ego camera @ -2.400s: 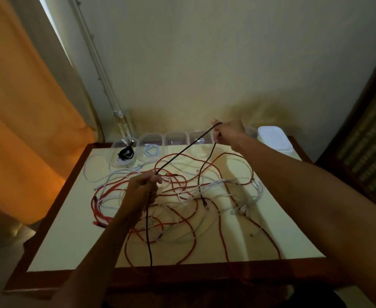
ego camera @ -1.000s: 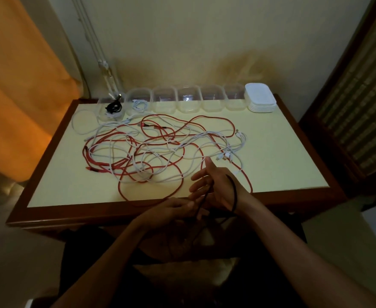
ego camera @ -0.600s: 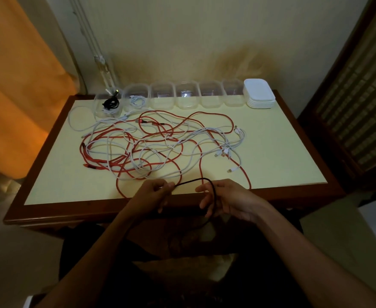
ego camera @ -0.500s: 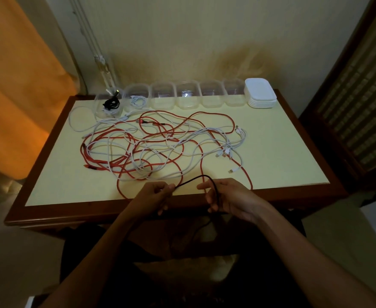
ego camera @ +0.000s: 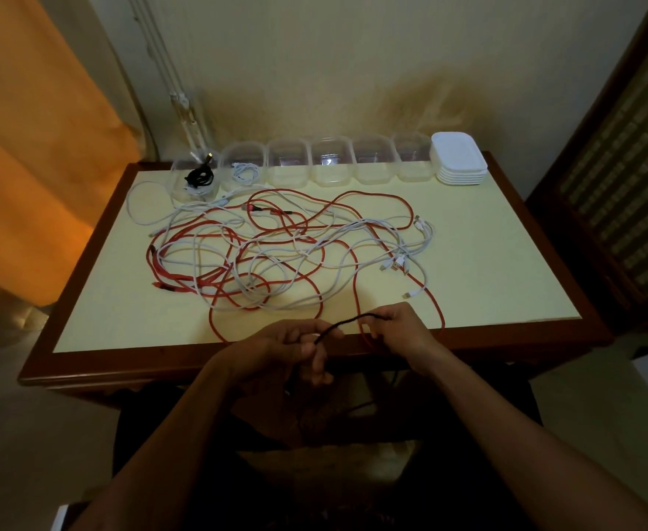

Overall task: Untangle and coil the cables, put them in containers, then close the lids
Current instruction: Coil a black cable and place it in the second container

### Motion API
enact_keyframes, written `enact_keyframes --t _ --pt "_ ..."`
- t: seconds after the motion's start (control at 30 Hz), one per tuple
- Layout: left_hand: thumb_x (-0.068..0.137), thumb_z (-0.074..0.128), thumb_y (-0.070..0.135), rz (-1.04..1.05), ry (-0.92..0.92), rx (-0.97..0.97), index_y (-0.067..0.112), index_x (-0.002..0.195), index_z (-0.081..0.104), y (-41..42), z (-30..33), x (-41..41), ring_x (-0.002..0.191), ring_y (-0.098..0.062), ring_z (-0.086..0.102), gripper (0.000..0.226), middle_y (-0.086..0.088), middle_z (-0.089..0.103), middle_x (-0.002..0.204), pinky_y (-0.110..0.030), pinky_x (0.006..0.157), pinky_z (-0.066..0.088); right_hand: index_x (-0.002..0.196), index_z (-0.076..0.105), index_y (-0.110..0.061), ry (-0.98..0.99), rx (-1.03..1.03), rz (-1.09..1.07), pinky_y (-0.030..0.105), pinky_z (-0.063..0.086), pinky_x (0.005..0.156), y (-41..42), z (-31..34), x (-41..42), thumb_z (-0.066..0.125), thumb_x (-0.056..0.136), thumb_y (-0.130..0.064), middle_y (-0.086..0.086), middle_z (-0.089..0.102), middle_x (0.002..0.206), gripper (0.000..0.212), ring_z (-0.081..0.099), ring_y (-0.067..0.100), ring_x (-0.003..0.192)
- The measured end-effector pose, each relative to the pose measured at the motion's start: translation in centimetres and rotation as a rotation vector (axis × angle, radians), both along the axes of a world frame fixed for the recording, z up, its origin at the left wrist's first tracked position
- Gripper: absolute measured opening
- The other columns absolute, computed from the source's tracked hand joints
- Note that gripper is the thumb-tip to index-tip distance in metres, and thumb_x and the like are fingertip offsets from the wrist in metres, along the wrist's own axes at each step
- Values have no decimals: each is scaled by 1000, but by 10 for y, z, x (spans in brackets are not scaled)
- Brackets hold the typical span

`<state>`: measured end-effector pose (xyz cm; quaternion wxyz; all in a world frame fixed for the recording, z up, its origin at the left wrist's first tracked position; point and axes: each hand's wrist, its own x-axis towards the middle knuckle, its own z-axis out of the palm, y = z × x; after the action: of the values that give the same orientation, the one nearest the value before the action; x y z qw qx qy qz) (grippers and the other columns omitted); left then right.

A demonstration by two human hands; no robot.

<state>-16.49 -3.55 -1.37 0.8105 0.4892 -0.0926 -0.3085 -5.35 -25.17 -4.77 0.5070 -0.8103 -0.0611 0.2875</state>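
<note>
A thin black cable [ego camera: 347, 323] arches between my two hands just over the table's near edge. My left hand [ego camera: 288, 348] pinches one end of the arch, fingers curled, with the cable's slack dropping out of sight below. My right hand [ego camera: 401, 326] grips the other end. Behind them a tangle of red cables [ego camera: 316, 258] and white cables [ego camera: 337, 239] sprawls over the tabletop. Along the back stand several clear containers [ego camera: 330, 166]; the leftmost container [ego camera: 196, 180] holds a coiled black cable, its neighbour [ego camera: 244, 168] a white one. A stack of white lids [ego camera: 458, 159] sits at the back right.
The yellow-topped table [ego camera: 506, 270] has a dark wooden rim and bare surface at right and front left. An orange curtain [ego camera: 35, 147] hangs at left, a dark wooden screen [ego camera: 621, 166] stands at right, and the wall lies close behind the containers.
The black cable came out of the tangle and down to the near edge. Since half a second ago my hands have drawn slightly apart and its loop has flattened into a shallow arch.
</note>
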Motion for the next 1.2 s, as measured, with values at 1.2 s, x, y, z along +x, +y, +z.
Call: enact_keyframes --t 1.2 --pt "92 56 -2 702 51 472 7 100 70 -16 -2 15 97 -24 71 18 -9 75 96 -30 83 57 96 74 -11 -636 162 304 14 48 71 15 37 -43 66 93 -16 -13 66 84 9 63 4 81"
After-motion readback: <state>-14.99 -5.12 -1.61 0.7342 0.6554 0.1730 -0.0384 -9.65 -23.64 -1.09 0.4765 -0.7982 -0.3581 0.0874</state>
